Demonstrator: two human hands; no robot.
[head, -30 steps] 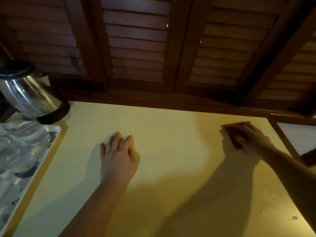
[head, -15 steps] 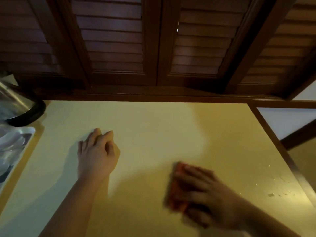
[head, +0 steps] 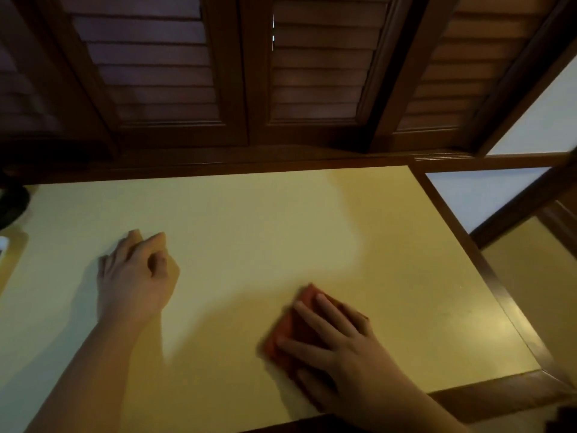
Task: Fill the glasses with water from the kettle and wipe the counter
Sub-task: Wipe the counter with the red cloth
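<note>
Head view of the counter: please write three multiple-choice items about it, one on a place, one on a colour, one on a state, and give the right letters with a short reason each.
1. Where does the cloth lie?
A. under the right hand
B. under the left hand
C. on the shutters

2. What colour is the cloth?
A. blue
B. white
C. orange-red

3. How is the left hand?
A. gripping a glass
B. resting on the counter, holding nothing
C. lifting the kettle

Answers:
1 A, as the right hand's straight fingers press on it.
2 C, as orange-red shows around those fingers.
3 B, as it lies on the bare yellow surface with nothing in it.
</note>
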